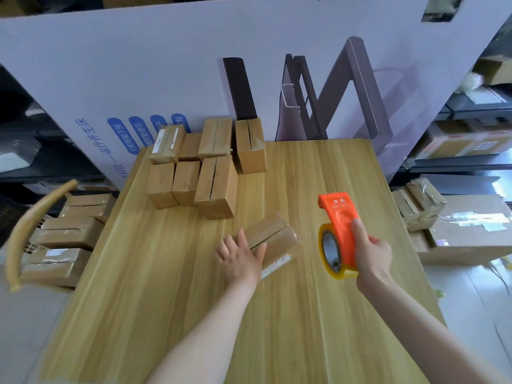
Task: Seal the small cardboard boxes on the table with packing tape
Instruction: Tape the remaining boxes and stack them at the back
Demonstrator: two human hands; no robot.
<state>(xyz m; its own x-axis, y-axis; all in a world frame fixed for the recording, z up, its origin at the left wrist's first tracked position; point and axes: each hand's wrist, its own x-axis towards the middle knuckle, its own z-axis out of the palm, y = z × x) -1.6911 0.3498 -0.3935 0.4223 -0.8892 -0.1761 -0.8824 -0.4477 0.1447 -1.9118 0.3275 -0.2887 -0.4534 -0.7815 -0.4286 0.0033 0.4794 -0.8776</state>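
One small cardboard box (pixel 273 231) is lying under my left grip (pixel 239 256), whose straight fingers are pressing its near end onto the surface (pixel 304 314) without clasping it. My right grip (pixel 371 253) is clenching the orange tape dispenser (pixel 339 217), off to the right of that box and apart from it. I am judging that, under only a flat press, the box may be sliding or twisting as tape lands, leaving the strip crooked across the gaping seam.
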